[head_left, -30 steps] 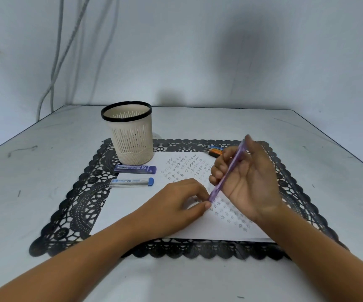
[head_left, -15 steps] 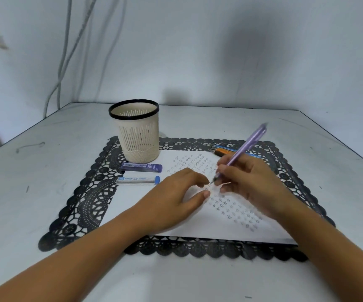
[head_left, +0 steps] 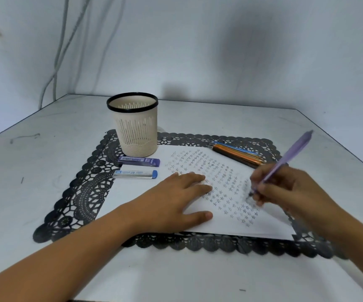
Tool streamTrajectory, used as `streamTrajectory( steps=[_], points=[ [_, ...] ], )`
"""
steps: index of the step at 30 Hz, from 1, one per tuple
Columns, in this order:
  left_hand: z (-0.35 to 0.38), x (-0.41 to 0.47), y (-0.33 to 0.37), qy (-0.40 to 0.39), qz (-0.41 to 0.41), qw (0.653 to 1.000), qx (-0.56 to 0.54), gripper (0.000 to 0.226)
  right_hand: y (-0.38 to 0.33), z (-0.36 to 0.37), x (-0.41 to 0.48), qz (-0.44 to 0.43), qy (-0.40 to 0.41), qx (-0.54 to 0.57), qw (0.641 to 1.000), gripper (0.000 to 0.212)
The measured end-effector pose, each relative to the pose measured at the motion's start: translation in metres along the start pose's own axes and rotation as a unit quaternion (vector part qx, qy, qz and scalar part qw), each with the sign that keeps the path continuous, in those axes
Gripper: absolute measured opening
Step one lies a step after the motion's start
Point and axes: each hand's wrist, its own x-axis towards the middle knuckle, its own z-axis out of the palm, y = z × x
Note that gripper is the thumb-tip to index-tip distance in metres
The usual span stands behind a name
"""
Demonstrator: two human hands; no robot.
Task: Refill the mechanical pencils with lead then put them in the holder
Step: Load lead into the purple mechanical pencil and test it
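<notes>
**Purple pencil on paper: looks like a lead test, holder not yet loaded**

Landmark = the holder (head_left: 135, 125), cream slotted cup with black rim, upright on the far-left part of the black lace mat (head_left: 84, 192). Nothing visible inside it.

- Right hand (head_left: 285, 190) is closed around the purple mechanical pencil (head_left: 285, 160) in a writing grip. Tip is down at the paper (head_left: 145, 199), well right of the holder and nearer the camera; barrel tilts up and away to the right. Tip area is motion-blurred, so I can't tell if it's actually touching.
- Left hand (head_left: 176, 201) lies flat, palm down, fingers spread on the paper, holding nothing. It sits in front of the holder, slightly right.
- Two lead cases lie just in front of the holder: dark blue case (head_left: 140, 161) nearer it, clear case with blue cap (head_left: 135, 173) just beyond that toward the camera. Both look capped.
- Remaining pencils (head_left: 237, 154) lie in a bunch to the right of the holder, at the far edge of the paper. Count unclear.
- Paper is covered in rows of small star marks.

Judgement: current step is checking that this pencil writes, so its refill is probably done. Next move: lift the tip, carry the pencil left and away to the holder, turn it upright and drop it through the rim. Then take one from the bunch and open a lead case, which needs both hands.
</notes>
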Motion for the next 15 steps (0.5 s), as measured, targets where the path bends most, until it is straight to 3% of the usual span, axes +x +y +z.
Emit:
streamTrajectory(
  steps=[5,11,15],
  points=[
    [0.000,0.001,0.000,-0.006,-0.005,1.000,0.008,0.062,0.014,0.006,-0.019,0.003,0.034,-0.051,0.998,0.032],
    [0.002,0.000,-0.002,0.005,0.003,1.000,0.008,0.070,0.026,-0.002,-0.010,-0.006,0.212,-0.041,0.976,0.028],
    [0.003,0.001,-0.001,0.005,-0.001,1.000,0.009,0.069,0.027,-0.009,-0.003,-0.005,0.238,-0.080,0.968,0.021]
  ],
)
